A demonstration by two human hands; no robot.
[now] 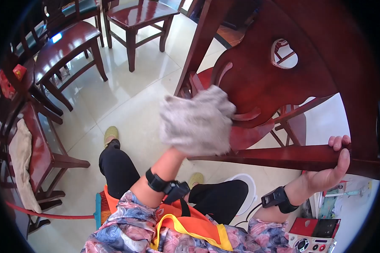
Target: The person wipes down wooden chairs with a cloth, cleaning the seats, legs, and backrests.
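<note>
A grey-beige cleaning cloth [198, 120] covers my left hand [178, 154] and is smeared by motion. The fingers are hidden beneath it, but the cloth is in that hand, close to the backrest of a dark red wooden chair [261, 71]. This chair is tilted up in front of me, its curved back panel pierced by a cut-out hole. At the right, my right hand [340, 158] is closed round a lower wooden bar of the chair, fingertips over the far side and thumb on the near side.
More wooden chairs [141, 14] stand on the tiled floor at upper left. Another cloth [22, 164] hangs over a chair seat at left. A broom [100, 208] and a white bucket [251, 189] are near my legs. A red-and-white speaker-like box [312, 236] sits at lower right.
</note>
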